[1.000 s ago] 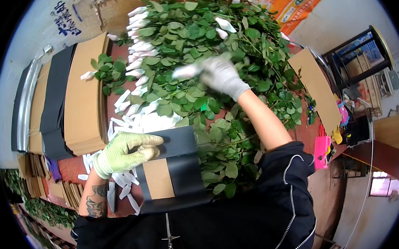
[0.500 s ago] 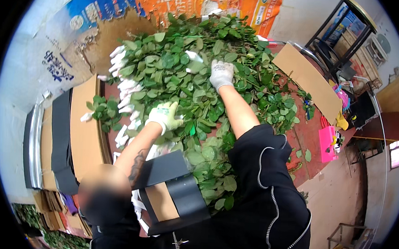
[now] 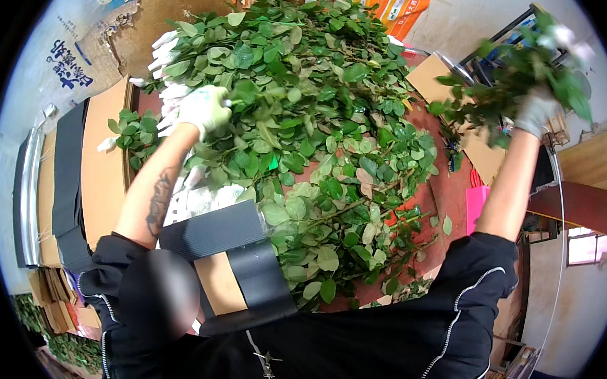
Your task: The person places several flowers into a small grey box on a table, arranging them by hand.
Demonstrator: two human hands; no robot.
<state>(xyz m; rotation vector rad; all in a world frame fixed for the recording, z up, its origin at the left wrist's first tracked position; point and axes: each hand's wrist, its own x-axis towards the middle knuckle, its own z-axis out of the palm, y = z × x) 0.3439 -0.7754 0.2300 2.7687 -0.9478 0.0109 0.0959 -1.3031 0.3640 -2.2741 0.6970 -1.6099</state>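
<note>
Above the right edge of the bench (image 3: 456,185), your right hand (image 3: 535,115) has fingers closed round a leafy flower bunch (image 3: 522,74), white heads outward; your left hand (image 3: 206,110) is well apart, finger state indeterminable.

Loose black fabric top (image 3: 350,346) worn; sleeves ended near elbows, forearms left bare. Silver-toned toothed zip trim (image 3: 443,327) run along right sleeve, matched by similar trim on left. Small silver-toned cross-shaped metal ornament (image 3: 268,358) hung at chest front. Left hand (image 3: 205,111) covered by pale yellow-green fabric glove (image 3: 201,114); right hand (image 3: 536,112) by whitish-grey fabric glove (image 3: 534,118), blurred. Left forearm marked by dark tattoo (image 3: 158,202), motif not made out.
</note>
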